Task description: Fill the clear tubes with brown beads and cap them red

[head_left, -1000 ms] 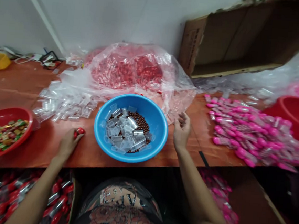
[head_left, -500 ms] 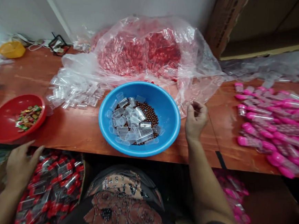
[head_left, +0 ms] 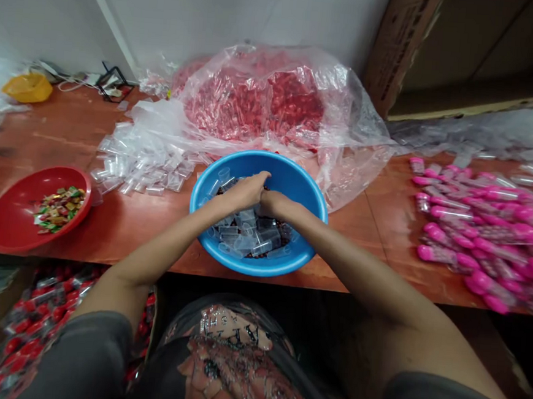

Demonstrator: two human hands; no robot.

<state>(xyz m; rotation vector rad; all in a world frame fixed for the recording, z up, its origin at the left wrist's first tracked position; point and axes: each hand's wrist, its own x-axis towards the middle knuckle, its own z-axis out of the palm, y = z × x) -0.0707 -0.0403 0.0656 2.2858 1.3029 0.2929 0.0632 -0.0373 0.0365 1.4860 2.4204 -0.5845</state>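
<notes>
Both of my hands are inside a blue plastic bowl [head_left: 316, 228], meeting over clear plastic tubes [head_left: 244, 242] heaped on small brown beads [head_left: 288, 231]. My left hand [head_left: 249, 190] reaches in from the left with its fingers drawn together, one tip pointing up and right. Beside it, touching or nearly so, my right hand [head_left: 276, 205] is curled downward. Whatever either hand grips is hidden behind the fingers.
A plastic bag of red pieces [head_left: 256, 100] lies behind the bowl, and loose clear tubes [head_left: 147, 162] lie left. A red bowl [head_left: 4, 222] holds wrapped candies [head_left: 60, 208]. Pink-capped tubes [head_left: 490, 229] are piled right. Red-capped containers [head_left: 35, 329] fill a box below.
My left hand has come up from the box of red-capped containers into the blue bowl. My right hand has moved left from beside the bowl into it.
</notes>
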